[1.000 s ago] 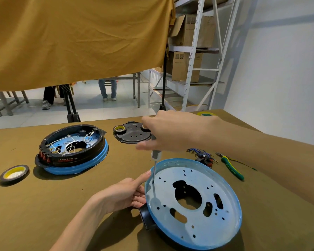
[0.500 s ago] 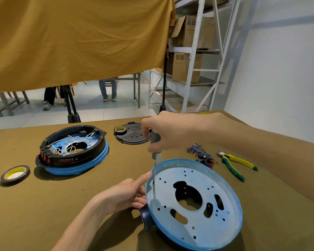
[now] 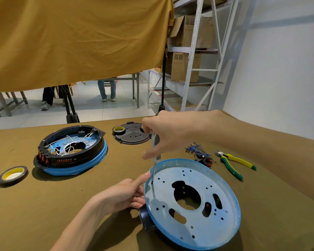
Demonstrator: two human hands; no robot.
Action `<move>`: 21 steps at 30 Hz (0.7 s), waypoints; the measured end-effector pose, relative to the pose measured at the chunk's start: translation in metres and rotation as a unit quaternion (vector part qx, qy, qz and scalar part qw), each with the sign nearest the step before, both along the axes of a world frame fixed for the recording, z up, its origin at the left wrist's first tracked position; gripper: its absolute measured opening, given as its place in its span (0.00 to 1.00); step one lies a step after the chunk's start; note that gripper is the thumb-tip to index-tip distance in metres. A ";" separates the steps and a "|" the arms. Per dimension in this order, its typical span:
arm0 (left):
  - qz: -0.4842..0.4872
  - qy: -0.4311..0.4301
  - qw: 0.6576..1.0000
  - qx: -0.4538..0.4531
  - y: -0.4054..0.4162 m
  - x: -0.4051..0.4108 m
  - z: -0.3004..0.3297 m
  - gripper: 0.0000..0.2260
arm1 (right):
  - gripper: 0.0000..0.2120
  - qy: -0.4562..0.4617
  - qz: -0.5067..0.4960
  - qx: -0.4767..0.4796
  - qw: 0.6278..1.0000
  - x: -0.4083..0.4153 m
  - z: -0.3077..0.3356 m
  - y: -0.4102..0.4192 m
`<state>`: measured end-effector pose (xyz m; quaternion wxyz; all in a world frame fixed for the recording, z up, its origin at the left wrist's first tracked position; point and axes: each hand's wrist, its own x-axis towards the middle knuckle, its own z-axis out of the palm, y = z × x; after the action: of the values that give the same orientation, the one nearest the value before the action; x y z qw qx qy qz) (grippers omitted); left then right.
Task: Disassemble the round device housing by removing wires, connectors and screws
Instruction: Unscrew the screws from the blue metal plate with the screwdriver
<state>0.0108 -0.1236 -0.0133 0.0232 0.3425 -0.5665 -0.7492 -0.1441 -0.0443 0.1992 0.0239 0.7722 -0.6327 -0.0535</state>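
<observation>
A round blue housing (image 3: 223,223) with a perforated pale plate lies tilted in front of me, a black part under its left edge. My left hand (image 3: 123,193) holds its left rim, thumb against the edge. My right hand (image 3: 168,133) grips a grey screwdriver (image 3: 156,147) held upright, its tip set in a hole near the plate's left rim. A second blue housing (image 3: 71,151) with a black ring, white wires and red connectors sits at the left.
A black round cover (image 3: 132,135) with a tape roll (image 3: 118,130) on it lies behind. Another tape roll (image 3: 13,175) sits far left. Yellow-green pliers (image 3: 234,163) and a bundle of blue wires (image 3: 198,151) lie to the right. Metal shelving stands beyond the table.
My right hand has shifted its fingers round the screwdriver handle while the tip stays in the same hole. The left hand and the housing have stayed put.
</observation>
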 end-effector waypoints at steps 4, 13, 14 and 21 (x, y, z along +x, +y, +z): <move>-0.001 0.002 1.000 0.001 0.000 0.000 -0.001 0.38 | 0.18 0.007 0.016 -0.017 1.000 0.003 -0.004 -0.004; 0.007 -0.008 1.000 -0.024 0.003 0.000 0.002 0.40 | 0.18 0.010 0.006 0.012 1.000 0.004 0.002 -0.002; 0.009 -0.007 1.000 -0.021 0.003 0.000 0.002 0.41 | 0.21 0.039 -0.010 -0.014 0.999 0.004 -0.002 -0.003; 0.011 -0.007 1.000 -0.014 0.002 0.000 0.002 0.40 | 0.18 -0.080 0.074 0.063 0.992 -0.006 0.006 -0.003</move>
<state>0.0109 -0.1214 -0.0109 0.0320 0.3537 -0.5734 -0.7383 -0.1497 -0.0475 0.2055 -0.0719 0.8189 -0.5686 -0.0292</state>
